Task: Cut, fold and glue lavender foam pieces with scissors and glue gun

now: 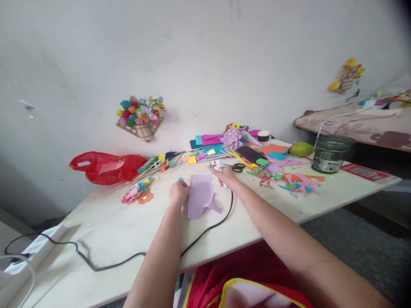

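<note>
My left hand (179, 192) rests at the left edge of a lilac craft sheet (201, 196), its fingers curled together. A small blue scrap (180, 179) shows just above these fingers; whether they pinch it I cannot tell. Beyond the sheet's upper right corner, my right hand (225, 176) closes round a white corded tool that looks like a glue gun (218, 164). A black cord (212, 227) runs from it toward me. Black-handled scissors (238, 167) lie just past that hand. The sheet has a cut, wavy right side with a strip sticking out.
Foam flowers (138, 193) and a red plastic bag (107, 167) lie left. Toward the back are a lilac flower (231, 139) and a dark phone-like slab (250, 154). Colourful scraps (300, 183), a green fruit (302, 149) and a glass jar (330, 156) stand right. A power strip (40, 246) sits front left.
</note>
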`<state>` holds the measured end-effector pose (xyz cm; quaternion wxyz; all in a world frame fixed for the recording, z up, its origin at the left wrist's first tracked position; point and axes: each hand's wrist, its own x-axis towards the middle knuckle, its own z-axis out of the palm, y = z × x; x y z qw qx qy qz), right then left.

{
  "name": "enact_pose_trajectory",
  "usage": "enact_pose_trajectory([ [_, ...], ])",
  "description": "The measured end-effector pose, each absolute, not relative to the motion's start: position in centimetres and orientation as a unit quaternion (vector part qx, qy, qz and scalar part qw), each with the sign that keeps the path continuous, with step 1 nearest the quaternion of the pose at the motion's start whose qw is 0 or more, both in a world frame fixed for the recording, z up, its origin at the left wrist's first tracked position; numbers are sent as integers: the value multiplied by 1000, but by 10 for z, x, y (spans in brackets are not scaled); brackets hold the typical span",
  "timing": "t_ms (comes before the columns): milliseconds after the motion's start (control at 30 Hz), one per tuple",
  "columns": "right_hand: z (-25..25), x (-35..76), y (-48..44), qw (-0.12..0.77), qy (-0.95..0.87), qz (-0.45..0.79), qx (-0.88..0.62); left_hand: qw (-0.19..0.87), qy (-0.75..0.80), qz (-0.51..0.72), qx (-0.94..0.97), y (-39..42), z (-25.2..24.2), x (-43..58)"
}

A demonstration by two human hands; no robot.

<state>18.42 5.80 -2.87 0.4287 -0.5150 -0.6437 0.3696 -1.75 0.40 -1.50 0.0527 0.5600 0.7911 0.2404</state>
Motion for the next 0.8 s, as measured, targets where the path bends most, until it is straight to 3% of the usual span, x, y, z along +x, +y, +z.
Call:
enact_pose_trajectory([
  [267,-23,182,55,413,-660,389,-492,137,722,569,369,14,-30,-52],
  [467,-26,179,60,369,-721,253,-529,128,521,807,246,12,-17,-62],
  [633,-27,174,59,287,-753,118,-580,215,381,882,175,7,-5,-69],
  [800,-30,162,51,235,-802,26,-549,320,318,873,187,0,1,-63],
])
